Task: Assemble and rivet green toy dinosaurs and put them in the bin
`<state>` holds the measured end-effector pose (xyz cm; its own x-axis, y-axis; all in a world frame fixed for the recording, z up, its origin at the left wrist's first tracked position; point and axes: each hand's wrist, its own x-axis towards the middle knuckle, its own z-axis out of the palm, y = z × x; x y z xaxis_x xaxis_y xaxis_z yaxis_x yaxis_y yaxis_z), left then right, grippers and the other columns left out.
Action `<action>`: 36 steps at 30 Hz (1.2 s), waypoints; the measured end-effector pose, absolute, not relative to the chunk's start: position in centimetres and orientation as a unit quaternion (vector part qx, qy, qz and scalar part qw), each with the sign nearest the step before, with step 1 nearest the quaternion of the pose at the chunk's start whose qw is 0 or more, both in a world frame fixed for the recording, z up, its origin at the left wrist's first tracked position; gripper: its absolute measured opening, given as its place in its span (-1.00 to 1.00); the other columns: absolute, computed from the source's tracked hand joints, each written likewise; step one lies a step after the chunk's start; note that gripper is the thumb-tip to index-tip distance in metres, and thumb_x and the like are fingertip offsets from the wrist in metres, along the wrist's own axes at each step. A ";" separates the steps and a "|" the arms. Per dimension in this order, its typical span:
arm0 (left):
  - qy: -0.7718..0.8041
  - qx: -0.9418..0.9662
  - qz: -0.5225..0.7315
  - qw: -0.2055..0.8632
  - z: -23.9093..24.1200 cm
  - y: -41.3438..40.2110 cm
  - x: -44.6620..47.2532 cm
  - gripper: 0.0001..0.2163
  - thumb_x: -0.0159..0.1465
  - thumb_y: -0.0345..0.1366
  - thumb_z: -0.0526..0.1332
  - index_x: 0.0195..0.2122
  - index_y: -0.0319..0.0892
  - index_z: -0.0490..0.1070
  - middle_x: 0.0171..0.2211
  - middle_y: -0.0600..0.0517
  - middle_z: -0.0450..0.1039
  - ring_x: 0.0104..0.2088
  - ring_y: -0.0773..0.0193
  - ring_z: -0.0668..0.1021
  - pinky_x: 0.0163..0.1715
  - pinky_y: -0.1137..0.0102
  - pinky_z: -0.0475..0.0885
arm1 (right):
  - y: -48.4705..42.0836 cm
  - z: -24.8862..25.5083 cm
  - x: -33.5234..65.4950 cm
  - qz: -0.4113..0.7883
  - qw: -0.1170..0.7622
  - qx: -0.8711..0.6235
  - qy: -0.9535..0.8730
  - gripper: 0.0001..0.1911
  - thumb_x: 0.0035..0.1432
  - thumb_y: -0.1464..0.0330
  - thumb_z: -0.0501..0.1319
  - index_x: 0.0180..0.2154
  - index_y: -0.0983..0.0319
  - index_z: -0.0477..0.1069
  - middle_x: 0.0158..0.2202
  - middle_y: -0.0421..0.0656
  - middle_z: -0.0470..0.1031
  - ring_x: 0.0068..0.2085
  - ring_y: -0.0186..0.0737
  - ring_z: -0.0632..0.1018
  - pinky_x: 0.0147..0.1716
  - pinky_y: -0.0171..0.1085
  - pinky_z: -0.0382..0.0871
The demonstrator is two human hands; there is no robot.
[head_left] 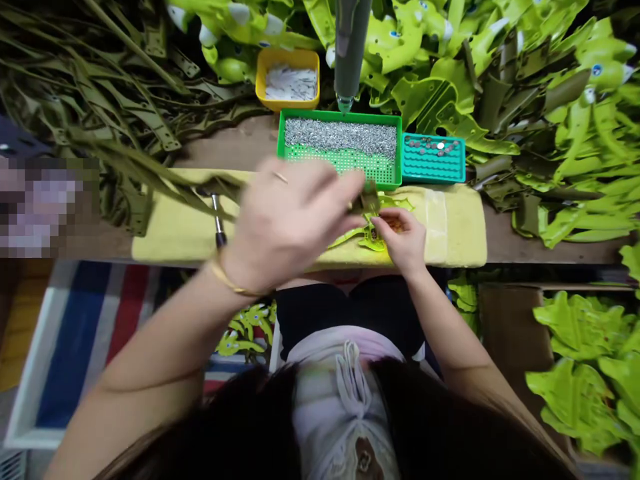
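My left hand (290, 220), blurred by motion and wearing a gold bracelet, hovers over the yellow pad (450, 227). Its fingertips pinch a small olive-green plastic piece (371, 198). My right hand (403, 239) rests on the pad just below and to the right. Its curled fingers press on a lime-green toy part (367, 235) that lies flat there. The olive piece is directly above that part. A grey power screwdriver (350, 53) hangs tip-down over the green tray.
A green tray of small silver screws (340, 137), a teal tray (433, 163) and a yellow tub (287, 77) stand behind the pad. Olive strips (100, 100) pile up at left, lime-green shells (500, 73) at right. A dark-handled tool (219, 227) lies on the pad.
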<state>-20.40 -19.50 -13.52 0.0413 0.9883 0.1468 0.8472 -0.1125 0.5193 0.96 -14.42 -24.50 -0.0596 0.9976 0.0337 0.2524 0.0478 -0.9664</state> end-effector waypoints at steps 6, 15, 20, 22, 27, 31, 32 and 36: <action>0.627 0.765 0.130 0.065 -22.7 -20.0 -15.6 -0.61 0.37 -0.10 0.04 0.05 -0.23 0.43 -0.20 -0.20 0.43 -0.16 0.05 0.47 -0.15 0.20 0.40 | -14.8 -24.8 1.8 0.482 0.417 -0.523 -0.566 -0.79 0.00 0.21 0.33 -0.32 0.18 0.52 -0.37 -0.20 0.58 -0.40 -0.30 0.57 -0.34 -0.23 0.54; 0.577 0.795 0.179 0.060 -23.0 -16.9 -16.8 -0.65 0.35 -0.12 0.08 0.01 -0.22 0.45 -0.13 -0.17 0.38 -0.14 0.09 0.42 -0.10 0.20 0.39 | -15.5 -25.2 1.7 0.511 0.420 -0.527 -0.534 -0.70 -0.02 0.18 0.35 -0.23 0.17 0.50 -0.33 -0.20 0.61 -0.36 -0.27 0.61 -0.30 -0.21 0.57; 0.581 0.792 0.174 0.071 -23.8 -16.8 -16.2 -0.64 0.36 -0.14 0.07 0.04 -0.23 0.44 -0.14 -0.19 0.40 -0.14 0.08 0.43 -0.10 0.21 0.40 | -14.0 -23.4 2.9 0.424 0.399 -0.541 -0.607 -0.70 0.15 0.11 0.21 -0.27 0.19 0.53 -0.29 -0.13 0.62 -0.32 -0.24 0.59 -0.29 -0.17 0.53; 0.587 0.786 0.179 0.071 -24.3 -16.9 -16.0 -0.63 0.36 -0.13 0.07 0.06 -0.22 0.43 -0.15 -0.18 0.42 -0.15 0.09 0.45 -0.11 0.22 0.40 | -12.6 -22.9 3.1 0.340 0.381 -0.508 -0.694 -0.73 0.21 0.17 0.16 -0.26 0.19 0.55 -0.23 -0.10 0.61 -0.19 -0.18 0.59 -0.12 -0.08 0.49; 0.602 0.778 0.175 0.046 -24.5 -17.6 -16.1 -0.62 0.37 -0.12 0.06 0.07 -0.22 0.43 -0.13 -0.19 0.45 -0.13 0.08 0.48 -0.14 0.23 0.41 | -9.7 -23.5 2.7 0.268 0.213 -0.365 -0.866 -0.77 0.17 0.24 0.24 -0.13 0.09 0.56 0.02 -0.15 0.55 0.09 -0.04 0.46 0.13 0.12 0.28; 0.596 0.784 0.175 0.015 -24.2 -18.3 -16.7 -0.64 0.36 -0.12 0.08 0.08 -0.18 0.42 -0.06 -0.18 0.47 -0.07 0.08 0.50 -0.09 0.22 0.39 | -9.5 -24.4 2.6 0.255 0.205 -0.352 -0.877 -0.74 0.19 0.21 0.22 -0.12 0.11 0.56 0.02 -0.15 0.55 0.06 -0.07 0.45 0.09 0.05 0.32; 0.593 0.785 0.177 0.009 -24.1 -18.5 -16.9 -0.65 0.37 -0.14 0.06 0.07 -0.16 0.43 -0.06 -0.17 0.48 -0.08 0.09 0.51 -0.11 0.23 0.39 | -9.5 -24.5 2.6 0.250 0.209 -0.351 -0.878 -0.73 0.19 0.21 0.21 -0.12 0.12 0.56 0.02 -0.14 0.55 0.06 -0.07 0.45 0.08 0.04 0.32; 0.590 0.788 0.176 -0.004 -24.2 -18.7 -17.1 -0.67 0.39 -0.17 0.03 0.06 -0.12 0.47 -0.03 -0.16 0.48 -0.13 0.09 0.52 -0.18 0.23 0.39 | -9.6 -24.5 2.8 0.243 0.211 -0.350 -0.880 -0.72 0.19 0.21 0.21 -0.12 0.15 0.57 0.01 -0.12 0.56 0.05 -0.06 0.44 0.07 0.02 0.34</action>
<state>-17.12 -18.66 -24.23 0.2409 0.9285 0.2824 0.9314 -0.3030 0.2018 2.82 -9.64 -24.47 -0.6656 0.7185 0.2019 0.5133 0.6371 -0.5750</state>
